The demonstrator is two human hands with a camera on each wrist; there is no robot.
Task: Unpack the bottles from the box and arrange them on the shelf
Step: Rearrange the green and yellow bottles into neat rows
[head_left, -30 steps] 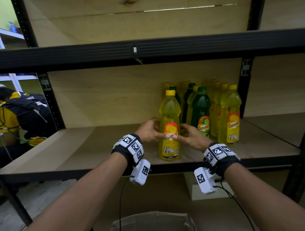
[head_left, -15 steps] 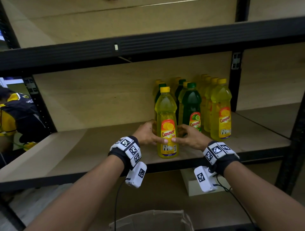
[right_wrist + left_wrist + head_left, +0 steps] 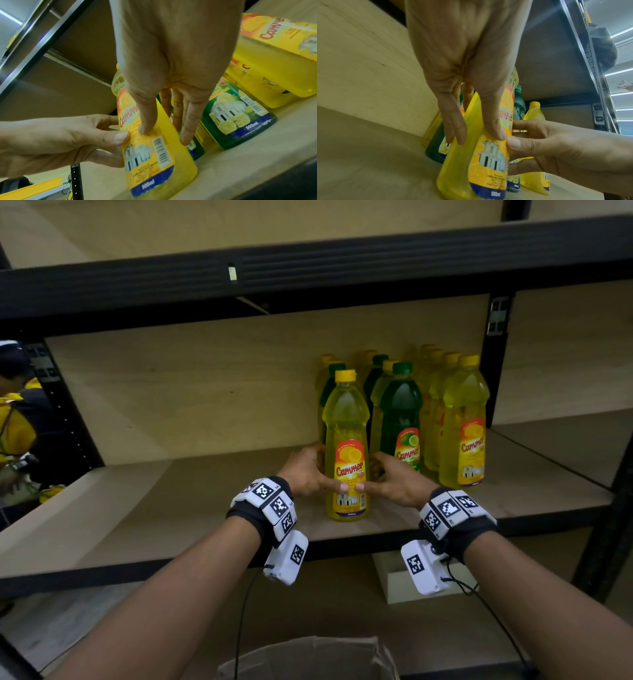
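I have both hands on one yellow bottle [image 3: 346, 440], which stands upright on the wooden shelf [image 3: 178, 501], near its front edge and just left of the other bottles; my left hand [image 3: 303, 474] wraps its left side, thumb across the front of the label and fingers curled round toward the back; my right hand [image 3: 394, 479] does the same from the right, thumb on the label, fingers reaching behind; my two thumb tips nearly meet on the label's lower part, just above the white dish picture; in the left wrist view my left thumb [image 3: 489, 121] presses the label while my fingers [image 3: 453, 121] lie along the bottle's far side; the base seems to sit flat on the board, though the wrist views are too skewed for me to be sure.

Just right of it stands a green bottle [image 3: 400, 419] with a green cap, and right of that a second yellow bottle [image 3: 462, 426] at the front of a row; more yellow and green bottles stand behind these, toward the far panel; a black steel beam [image 3: 308, 272] runs overhead; below the shelf, near me, the open top of the cardboard box [image 3: 308, 655] shows; a white block [image 3: 394, 580] sits under the shelf on the right; at far left a person in yellow and black [image 3: 17, 433] is partly in view.
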